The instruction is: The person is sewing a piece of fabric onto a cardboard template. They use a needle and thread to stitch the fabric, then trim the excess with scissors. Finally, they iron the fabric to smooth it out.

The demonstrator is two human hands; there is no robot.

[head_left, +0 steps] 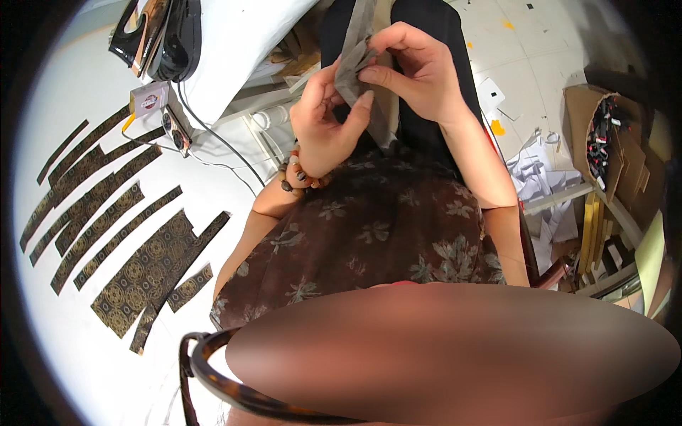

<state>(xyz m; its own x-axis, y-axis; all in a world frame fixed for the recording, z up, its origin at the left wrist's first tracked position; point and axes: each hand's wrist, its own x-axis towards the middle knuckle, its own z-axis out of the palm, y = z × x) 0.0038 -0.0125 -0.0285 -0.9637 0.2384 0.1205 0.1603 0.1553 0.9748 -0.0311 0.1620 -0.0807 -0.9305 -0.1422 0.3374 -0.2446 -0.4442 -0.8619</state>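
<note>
Glasses (pixel 238 395) are shown lowermost. Above the trousers (pixel 428 131), a grey strip (pixel 349 77) is held, pinched by the fingers of the left hand (pixel 328 128) and right hand (pixel 420 69). Patterned pieces (pixel 145 272) are spread on the table (pixel 89 380), left.

A brightly lit white table (pixel 78 355) fills the left, with orange-spotted pale floor tiles (pixel 529 67) upper right.

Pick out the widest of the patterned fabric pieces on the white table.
It's the broad black-and-gold panel, with a long dark strip along its right side. Every other patterned piece there is clearly narrower.
</note>
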